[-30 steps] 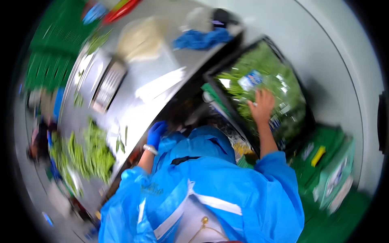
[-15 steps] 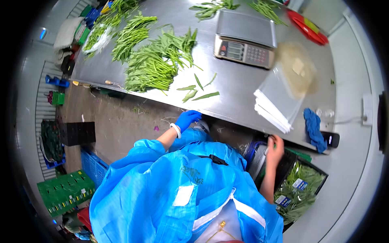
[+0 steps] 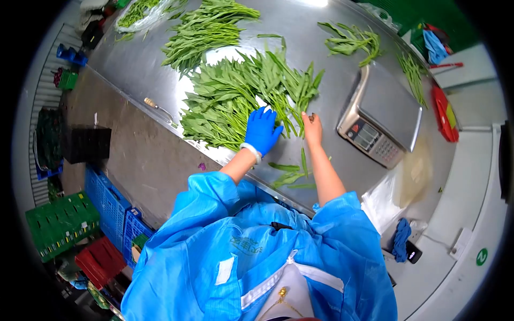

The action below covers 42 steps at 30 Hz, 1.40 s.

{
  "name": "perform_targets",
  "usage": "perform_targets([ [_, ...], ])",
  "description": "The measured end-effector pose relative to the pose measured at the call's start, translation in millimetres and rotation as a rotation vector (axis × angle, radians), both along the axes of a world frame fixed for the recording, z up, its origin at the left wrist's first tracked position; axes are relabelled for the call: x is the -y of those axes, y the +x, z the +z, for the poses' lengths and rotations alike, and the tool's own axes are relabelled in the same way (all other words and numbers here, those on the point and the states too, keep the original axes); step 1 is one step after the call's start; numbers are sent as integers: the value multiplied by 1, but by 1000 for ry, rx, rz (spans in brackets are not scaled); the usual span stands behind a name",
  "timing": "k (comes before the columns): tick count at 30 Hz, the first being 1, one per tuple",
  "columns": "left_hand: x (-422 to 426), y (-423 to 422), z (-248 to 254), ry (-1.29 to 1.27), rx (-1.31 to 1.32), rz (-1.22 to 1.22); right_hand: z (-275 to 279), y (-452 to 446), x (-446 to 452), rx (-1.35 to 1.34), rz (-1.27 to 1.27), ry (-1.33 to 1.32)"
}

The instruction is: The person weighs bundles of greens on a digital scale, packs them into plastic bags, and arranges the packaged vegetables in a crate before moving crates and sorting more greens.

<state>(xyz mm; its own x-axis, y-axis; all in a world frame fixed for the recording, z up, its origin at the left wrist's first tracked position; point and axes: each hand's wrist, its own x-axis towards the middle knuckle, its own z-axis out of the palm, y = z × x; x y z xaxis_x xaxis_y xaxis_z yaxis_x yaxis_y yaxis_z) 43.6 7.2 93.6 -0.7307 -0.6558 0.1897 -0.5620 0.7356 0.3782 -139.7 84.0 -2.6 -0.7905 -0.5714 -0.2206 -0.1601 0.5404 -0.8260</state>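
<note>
My left hand (image 3: 262, 132), in a blue glove with a white band at the wrist, rests with its fingers apart on the stems of a large pile of leafy greens (image 3: 219, 99). Close by on the right, my bare right hand (image 3: 312, 130) has its fingers curled at the stem ends of the pile's right-hand bunch (image 3: 294, 88). A small dark thing shows at those fingers; what they grip is too small to tell. Loose leaves (image 3: 289, 175) lie on the metal table (image 3: 326, 155) below my hands.
Right of my hands stands a weighing scale (image 3: 383, 144), with plastic bags (image 3: 383, 206) below it. Another bunch of greens (image 3: 209, 32) lies farther back. A wooden-handled hook-like tool (image 3: 151, 103) is at the table's left edge. Crates (image 3: 61, 222) stand on the floor.
Both hands have moved up from the table's front edge onto the greens. My right hand has come left, away from the box of packed greens. The view has shifted.
</note>
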Motion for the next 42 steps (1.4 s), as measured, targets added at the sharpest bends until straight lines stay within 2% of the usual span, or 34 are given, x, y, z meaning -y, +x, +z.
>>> perform_targets([
  [2, 8, 1, -14, 49, 141, -57, 2, 11, 32, 116, 15, -8],
  [5, 1, 22, 1, 264, -232, -65, 1, 40, 63, 203, 148, -93],
  [6, -5, 34, 5, 278, -278, -19, 8, 49, 69, 224, 231, -101],
  [7, -14, 48, 9, 289, -323, 27, 1, 56, 73, 101, 322, -52],
  [10, -32, 78, 5, 465, -519, 309, -6, 48, 80, 333, 615, -81],
  [11, -35, 84, 0, 550, -596, 428, -5, 46, 80, 580, 580, -225],
  [14, -31, 95, -16, 830, -572, 645, 51, 35, 86, 693, 592, -262],
  [15, -26, 93, -17, 949, -652, 680, 60, 35, 88, 713, 619, -245],
  [18, -10, 83, -15, 1275, -634, 740, 56, 44, 89, 555, 699, -95],
  [19, -5, 77, -13, 1307, -627, 736, 53, 47, 89, 692, 699, -56],
  [22, 2, 66, -21, 1312, -547, 724, 52, 66, 85, 589, 770, -25],
  [23, 2, 66, -35, 1284, -563, 707, 30, 70, 83, 464, 832, -70],
  [26, 12, 70, -47, 1395, -660, 701, 48, 74, 91, 518, 831, -51],
  [27, 18, 72, -37, 1449, -607, 684, 39, 74, 90, 460, 834, -65],
  [30, 13, 66, -29, 1263, -450, 656, 20, 73, 93, 356, 834, 108],
  [31, 11, 60, -22, 1284, -482, 686, 42, 75, 99, 300, 844, 184],
  [34, 14, 38, 4, 1199, -478, 687, 58, 68, 98, 287, 743, 31],
  [35, 16, 31, 21, 1166, -454, 635, 71, 59, 96, 420, 684, -106],
  [36, 12, 24, 32, 1085, -481, 547, 110, 50, 96, 399, 669, -137],
  [38, 6, 9, 42, 924, -535, 365, 127, 25, 84, 343, 629, -177],
  [41, 2, -5, 40, 1079, -621, 243, 125, -6, 70, 274, 614, -243],
  [42, 0, -5, 27, 1098, -536, 319, 110, -18, 65, 292, 600, -180],
])
